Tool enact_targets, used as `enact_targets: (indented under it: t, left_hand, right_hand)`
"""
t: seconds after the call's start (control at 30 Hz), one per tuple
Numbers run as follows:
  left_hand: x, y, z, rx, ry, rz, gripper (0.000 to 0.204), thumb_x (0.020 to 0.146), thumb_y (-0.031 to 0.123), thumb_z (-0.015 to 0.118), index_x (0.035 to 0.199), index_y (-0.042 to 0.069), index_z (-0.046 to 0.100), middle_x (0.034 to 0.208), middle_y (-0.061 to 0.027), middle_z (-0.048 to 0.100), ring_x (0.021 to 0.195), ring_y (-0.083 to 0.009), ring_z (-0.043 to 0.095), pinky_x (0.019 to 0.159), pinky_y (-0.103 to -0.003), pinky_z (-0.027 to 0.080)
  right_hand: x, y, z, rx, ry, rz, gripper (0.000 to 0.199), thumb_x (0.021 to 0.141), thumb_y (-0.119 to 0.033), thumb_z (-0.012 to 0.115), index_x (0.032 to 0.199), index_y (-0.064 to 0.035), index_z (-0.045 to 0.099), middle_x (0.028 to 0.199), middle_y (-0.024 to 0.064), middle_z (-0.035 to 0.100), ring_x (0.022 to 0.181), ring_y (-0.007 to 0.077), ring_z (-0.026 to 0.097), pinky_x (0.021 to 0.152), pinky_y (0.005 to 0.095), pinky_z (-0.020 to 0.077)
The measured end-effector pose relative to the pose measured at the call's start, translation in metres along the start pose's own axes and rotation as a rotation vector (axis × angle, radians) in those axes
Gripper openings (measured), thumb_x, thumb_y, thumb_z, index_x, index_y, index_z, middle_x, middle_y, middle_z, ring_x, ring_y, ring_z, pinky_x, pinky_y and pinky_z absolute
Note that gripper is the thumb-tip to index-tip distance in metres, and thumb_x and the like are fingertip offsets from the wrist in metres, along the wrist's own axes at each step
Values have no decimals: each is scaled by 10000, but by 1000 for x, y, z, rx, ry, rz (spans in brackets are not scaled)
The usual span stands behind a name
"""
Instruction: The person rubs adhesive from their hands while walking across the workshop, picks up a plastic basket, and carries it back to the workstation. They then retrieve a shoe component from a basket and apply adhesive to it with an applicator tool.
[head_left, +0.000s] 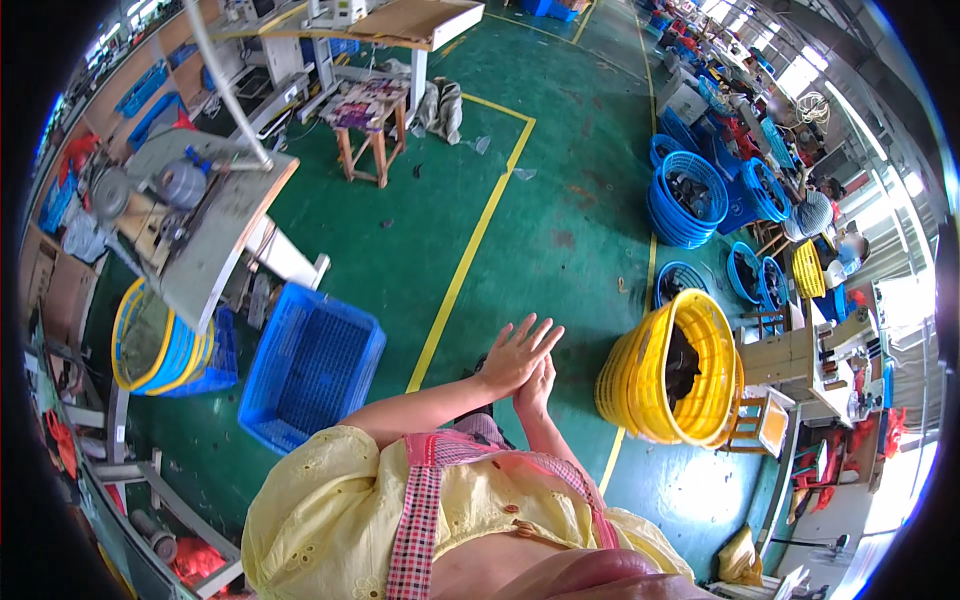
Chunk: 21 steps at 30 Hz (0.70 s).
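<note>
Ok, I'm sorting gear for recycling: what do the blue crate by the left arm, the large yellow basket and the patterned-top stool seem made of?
The blue crate looks like moulded plastic, fairly smooth: even colour, grid-patterned inside. The yellow basket also looks plastic, glossier: bright highlights on slotted sides. The stool seems wooden, dull: straight brown legs; its top may be fabric or printed sheeting.

Beyond the pink checked apron point(415, 530), the left forearm point(425, 408) and right forearm point(562, 436) converge. The left hand point(514, 362), fingers straight and slightly spread, touches the right hand point(536, 386), partly covering its fingers.
</note>
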<state>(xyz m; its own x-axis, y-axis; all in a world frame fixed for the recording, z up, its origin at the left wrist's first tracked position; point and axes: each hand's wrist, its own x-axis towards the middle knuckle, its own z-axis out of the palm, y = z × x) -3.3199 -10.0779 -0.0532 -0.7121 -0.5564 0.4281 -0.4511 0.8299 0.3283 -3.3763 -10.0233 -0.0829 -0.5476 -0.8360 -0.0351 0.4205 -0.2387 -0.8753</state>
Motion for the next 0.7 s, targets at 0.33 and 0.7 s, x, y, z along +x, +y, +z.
enact_targets:
  t: [0.33,0.7]
  left_hand:
    - [303,-116,57,123,94,65,514,724,176,476,1218,166,334,1219,-64,362,1104,-259,365,831,-437,323]
    - [620,-245,183,27,176,389,476,742,193,466,1206,186,360,1179,-60,415,1047,-254,430,805,-423,347]
  right_hand:
    - [337,-58,-26,-150,-92,307,255,810,-259,431,932,-48,503,857,21,534,753,110,516,625,253,430]
    - [676,-86,-33,183,449,198,248,828,-267,421,874,-39,507,801,41,546,699,146,527,593,261,438]
